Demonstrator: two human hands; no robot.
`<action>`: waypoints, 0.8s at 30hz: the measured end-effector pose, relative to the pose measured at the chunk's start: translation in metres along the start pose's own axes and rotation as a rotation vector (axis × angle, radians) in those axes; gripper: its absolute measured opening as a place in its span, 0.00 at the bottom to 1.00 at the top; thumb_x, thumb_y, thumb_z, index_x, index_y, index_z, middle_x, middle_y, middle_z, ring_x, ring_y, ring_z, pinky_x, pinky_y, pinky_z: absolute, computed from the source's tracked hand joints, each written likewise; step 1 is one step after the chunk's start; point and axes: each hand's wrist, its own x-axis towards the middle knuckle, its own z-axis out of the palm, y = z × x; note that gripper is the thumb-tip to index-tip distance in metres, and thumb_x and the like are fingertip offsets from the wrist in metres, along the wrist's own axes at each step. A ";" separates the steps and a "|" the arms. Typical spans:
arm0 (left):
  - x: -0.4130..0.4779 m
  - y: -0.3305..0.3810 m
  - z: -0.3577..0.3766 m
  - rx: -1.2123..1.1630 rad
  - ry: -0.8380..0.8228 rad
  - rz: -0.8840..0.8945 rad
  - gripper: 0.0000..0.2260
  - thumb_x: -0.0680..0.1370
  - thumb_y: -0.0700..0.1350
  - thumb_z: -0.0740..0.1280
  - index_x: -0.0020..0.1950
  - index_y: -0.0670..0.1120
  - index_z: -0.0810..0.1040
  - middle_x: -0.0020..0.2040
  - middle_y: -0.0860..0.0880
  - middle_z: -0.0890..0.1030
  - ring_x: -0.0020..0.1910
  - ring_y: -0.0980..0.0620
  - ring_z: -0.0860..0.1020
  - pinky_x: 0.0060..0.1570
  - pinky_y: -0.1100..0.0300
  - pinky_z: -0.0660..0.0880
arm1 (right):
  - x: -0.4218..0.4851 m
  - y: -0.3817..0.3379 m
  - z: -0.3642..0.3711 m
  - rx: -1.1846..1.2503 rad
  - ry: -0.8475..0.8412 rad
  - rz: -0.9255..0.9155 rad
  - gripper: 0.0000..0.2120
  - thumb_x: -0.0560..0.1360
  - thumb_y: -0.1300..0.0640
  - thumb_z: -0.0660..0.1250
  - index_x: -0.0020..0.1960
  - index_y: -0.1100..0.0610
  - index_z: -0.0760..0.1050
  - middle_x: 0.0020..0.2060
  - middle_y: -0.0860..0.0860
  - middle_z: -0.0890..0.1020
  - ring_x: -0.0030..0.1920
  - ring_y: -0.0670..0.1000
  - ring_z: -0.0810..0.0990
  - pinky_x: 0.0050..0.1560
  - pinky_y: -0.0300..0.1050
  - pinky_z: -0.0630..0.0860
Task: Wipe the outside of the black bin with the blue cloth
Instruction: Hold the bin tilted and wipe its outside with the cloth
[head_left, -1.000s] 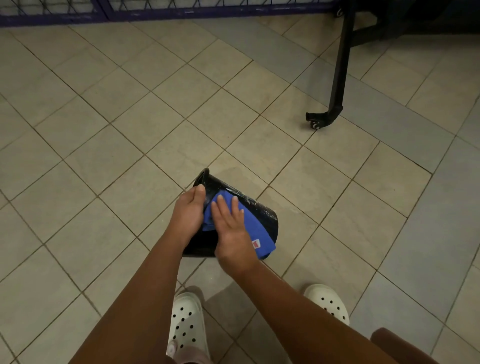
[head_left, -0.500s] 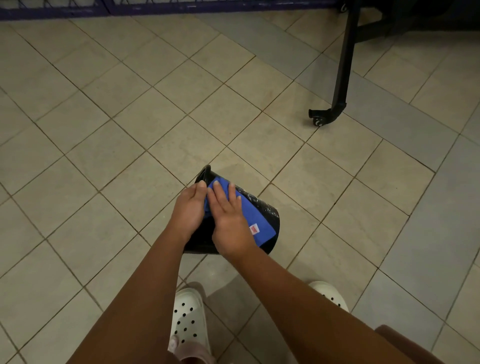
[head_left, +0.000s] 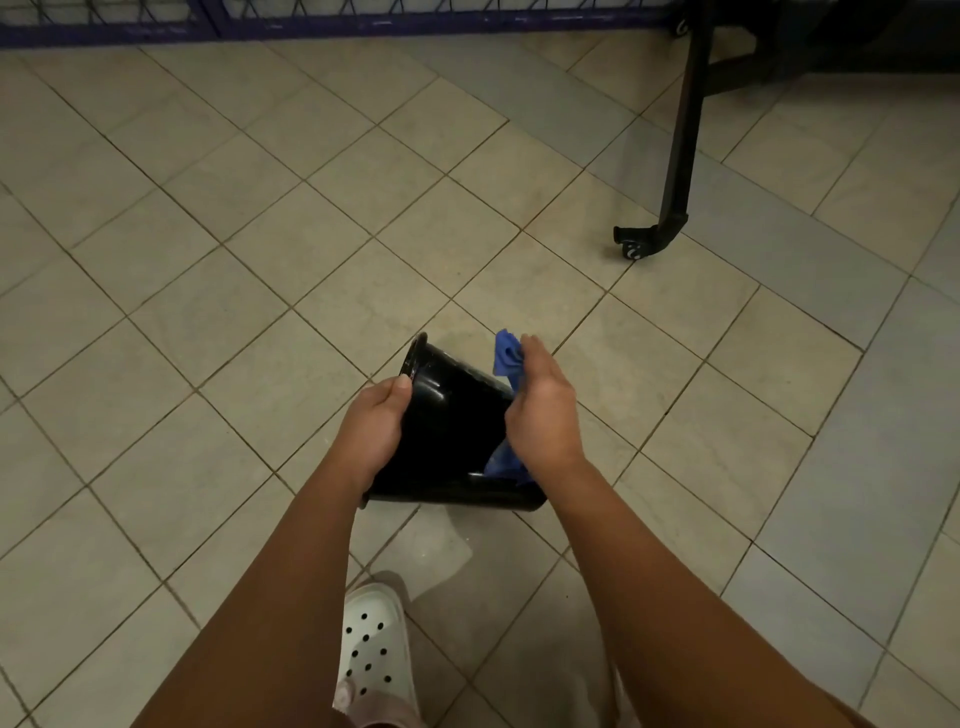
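Gripping the left wall of a tilted black bin (head_left: 447, 431) above the tiled floor (head_left: 218, 270), the left hand (head_left: 375, 429) steadies it while the right hand (head_left: 540, 410), closed around a bunched blue cloth (head_left: 507, 354), presses against the bin's right side. A white clog (head_left: 375, 649) shows nearer the camera.

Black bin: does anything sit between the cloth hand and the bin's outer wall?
Nothing visible does. The right hand presses the blue cloth straight against the right side of the black bin, while the left hand steadies its other side.
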 end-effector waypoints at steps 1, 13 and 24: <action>0.001 0.000 0.000 -0.006 0.007 -0.014 0.16 0.83 0.53 0.54 0.50 0.52 0.81 0.51 0.47 0.82 0.53 0.48 0.79 0.58 0.48 0.74 | 0.001 -0.003 -0.004 0.090 0.033 0.034 0.23 0.76 0.70 0.56 0.70 0.60 0.64 0.68 0.57 0.69 0.67 0.57 0.69 0.67 0.48 0.67; 0.005 -0.003 0.002 -0.059 0.070 -0.019 0.16 0.83 0.51 0.54 0.46 0.46 0.77 0.47 0.40 0.81 0.50 0.41 0.79 0.56 0.43 0.74 | -0.024 0.004 -0.006 1.555 0.145 0.480 0.16 0.79 0.68 0.53 0.59 0.55 0.73 0.53 0.53 0.80 0.55 0.54 0.78 0.56 0.48 0.76; 0.004 -0.002 0.004 -0.088 0.074 -0.027 0.16 0.83 0.51 0.54 0.43 0.47 0.75 0.42 0.44 0.78 0.44 0.46 0.76 0.48 0.51 0.73 | -0.062 0.058 0.019 0.518 0.013 -0.117 0.14 0.76 0.67 0.57 0.58 0.61 0.75 0.68 0.49 0.67 0.69 0.41 0.64 0.68 0.40 0.65</action>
